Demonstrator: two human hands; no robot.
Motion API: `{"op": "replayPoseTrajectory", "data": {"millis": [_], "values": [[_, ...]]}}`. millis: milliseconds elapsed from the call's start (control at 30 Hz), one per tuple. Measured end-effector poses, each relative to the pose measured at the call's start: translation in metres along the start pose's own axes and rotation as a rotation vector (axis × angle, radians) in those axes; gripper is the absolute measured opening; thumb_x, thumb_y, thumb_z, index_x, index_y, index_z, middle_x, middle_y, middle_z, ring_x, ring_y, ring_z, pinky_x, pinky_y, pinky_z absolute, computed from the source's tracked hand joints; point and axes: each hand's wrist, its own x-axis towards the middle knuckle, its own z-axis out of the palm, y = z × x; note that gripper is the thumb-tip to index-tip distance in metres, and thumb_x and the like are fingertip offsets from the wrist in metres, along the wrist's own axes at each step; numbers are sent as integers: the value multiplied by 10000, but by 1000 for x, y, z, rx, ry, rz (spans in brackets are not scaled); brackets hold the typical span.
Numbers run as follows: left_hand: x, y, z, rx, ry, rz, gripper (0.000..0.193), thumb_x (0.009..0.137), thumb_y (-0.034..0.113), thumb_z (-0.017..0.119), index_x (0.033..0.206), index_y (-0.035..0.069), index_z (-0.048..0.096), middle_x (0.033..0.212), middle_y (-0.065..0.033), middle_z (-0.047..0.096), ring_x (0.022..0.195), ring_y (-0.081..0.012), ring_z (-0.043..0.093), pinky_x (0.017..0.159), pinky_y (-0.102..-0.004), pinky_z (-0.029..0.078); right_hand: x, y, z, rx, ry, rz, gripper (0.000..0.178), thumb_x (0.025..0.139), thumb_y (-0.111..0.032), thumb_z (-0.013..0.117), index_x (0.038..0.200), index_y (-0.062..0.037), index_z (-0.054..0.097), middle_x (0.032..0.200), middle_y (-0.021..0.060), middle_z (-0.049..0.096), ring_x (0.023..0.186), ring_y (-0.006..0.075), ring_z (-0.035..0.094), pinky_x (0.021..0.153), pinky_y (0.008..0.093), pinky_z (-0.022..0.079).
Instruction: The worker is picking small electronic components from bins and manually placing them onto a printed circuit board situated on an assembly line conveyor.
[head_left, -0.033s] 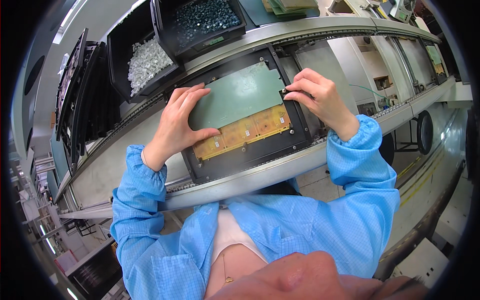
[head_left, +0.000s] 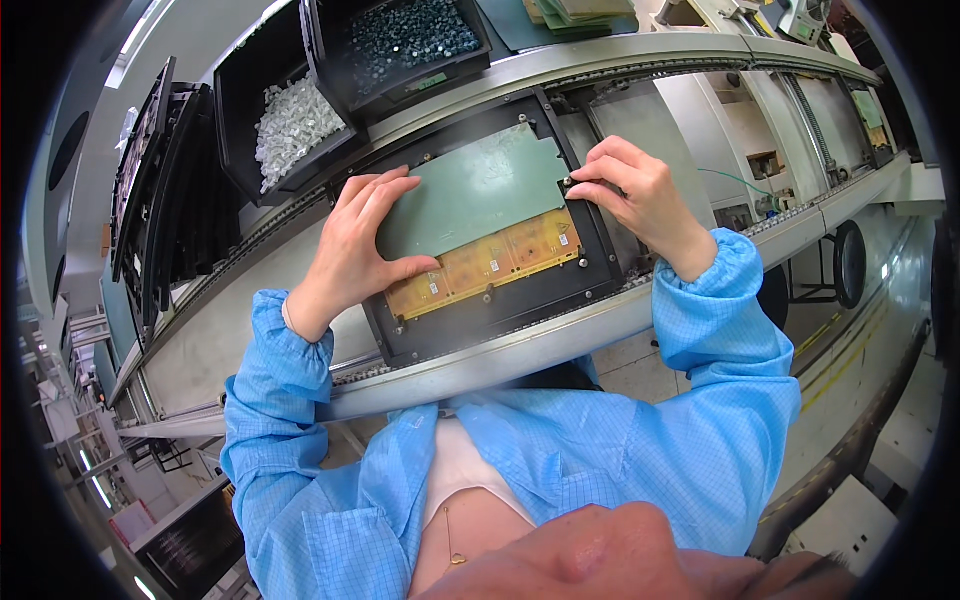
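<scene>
Spanning left end of green sheet (head_left: 480, 190): your left hand (head_left: 348, 245), fingers apart. Your right hand (head_left: 645, 200): fingers near together at pin (head_left: 568, 183) on black frame (head_left: 603, 250); cannot tell if clamped. Sheet partly covers yellow board (head_left: 465, 275).

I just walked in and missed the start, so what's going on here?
A person in a blue smock has both hands at a black frame set between metal rails. The left hand spans the left end of a green sheet, its thumb near a yellow board partly showing beneath. The right hand has thumb and fingertips together at a small peg by the sheet's right end; whether it is gripped is hard to tell.
</scene>
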Motion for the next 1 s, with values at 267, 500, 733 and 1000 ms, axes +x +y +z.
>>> {"op": "replayPoseTrajectory", "data": {"millis": [267,500,733,1000], "values": [[2,5,0,-16,0,-1,869,574,343,919,1309,62,550,1357,-145,571,1208,-344,535,1002,-443,482,-2,-2,2,41,19,86,178,801,-127,800,863,-12,680,861,79,615,740,205,630,625,305,519],[-4,9,2,20,1,0,857,587,365,908,1310,71,553,1386,-137,553,1241,-340,516,1023,-447,470,-4,-7,-4,236,-62,240,145,855,-77,750,926,17,665,897,79,611,781,155,649,669,270,551],[-15,6,-1,33,5,31,817,638,457,864,1294,78,558,1375,-156,544,1260,-359,491,1033,-453,459,-11,-13,-2,171,-49,180,119,858,-51,737,935,13,673,905,79,618,781,164,656,677,277,554],[-37,-1,0,-41,31,26,806,666,415,864,1330,92,540,1421,-134,514,1307,-354,472,1063,-440,446,-18,-31,3,-84,-69,119,110,872,-76,727,938,4,689,868,90,633,762,189,660,679,290,548]]}}
